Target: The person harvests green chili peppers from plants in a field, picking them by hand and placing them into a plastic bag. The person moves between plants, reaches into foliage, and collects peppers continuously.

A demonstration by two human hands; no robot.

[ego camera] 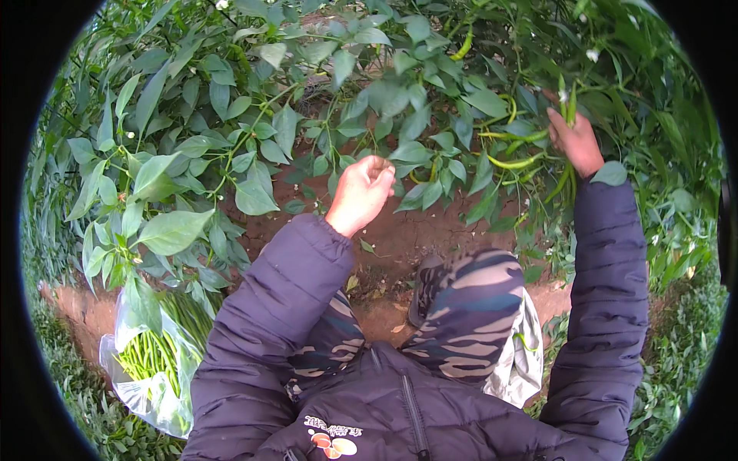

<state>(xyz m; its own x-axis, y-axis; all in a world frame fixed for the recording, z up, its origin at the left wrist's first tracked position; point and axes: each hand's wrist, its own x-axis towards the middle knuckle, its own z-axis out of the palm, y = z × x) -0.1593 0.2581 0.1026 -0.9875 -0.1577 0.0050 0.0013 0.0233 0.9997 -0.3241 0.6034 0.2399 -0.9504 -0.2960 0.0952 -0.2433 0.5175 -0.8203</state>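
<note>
My left hand (362,195) is in the middle of the view, just in front of the pepper plant leaves (412,152). Its fingers are curled in towards the thumb, and I see nothing held in them. At the upper right, my right hand (576,144) reaches into the foliage, closed around slender green chili peppers (572,108). Part of its grip is hidden from above. To the left of that hand, several yellow-green chili peppers (515,163) hang among the leaves. Another curved pepper (464,45) hangs higher up.
A clear plastic bag (153,397) full of long green peppers (153,354) stands on the soil at lower left. A whitish cloth or sack (522,369), with a green pepper on it, lies beside my camouflage-clad knee (475,311). Bare reddish soil (392,239) shows beneath the plants.
</note>
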